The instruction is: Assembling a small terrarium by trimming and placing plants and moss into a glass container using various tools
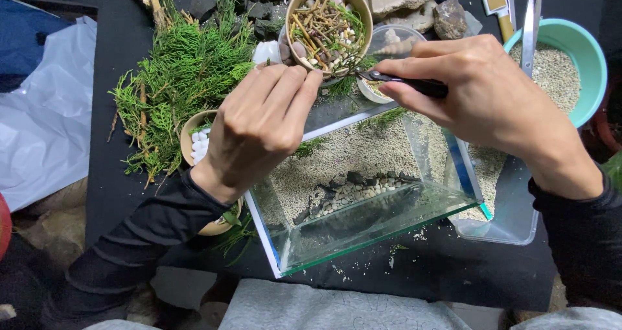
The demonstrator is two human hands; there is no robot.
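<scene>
The right hand is closed around a pair of black tweezers, thumb and fingers pinching the handle, with the tips pointing toward the left hand. The left hand has its fingers pressed together, the fingertips meeting the tweezer tips over a small green sprig; whether the fingers actually grip the sprig cannot be told. Both hands hover just above the back edge of one glass tank, which stands on the black desk.

Inside the tank lies a bed of pale sand with a curved band of dark stones and small light pebbles running across it. Just behind the tank, touching the fingertips' area, stands one paper cup full of twigs, pebbles and green bits. To the left of the tank lies one heap of green cypress-like branches, and a second paper cup of white pebbles sits half hidden under the left wrist. To the right of the tank stands one teal bowl of sand, with one pair of scissors resting against its rim. Behind the tank lie two large rocks. A clear plastic tray sits against the tank's right side.
</scene>
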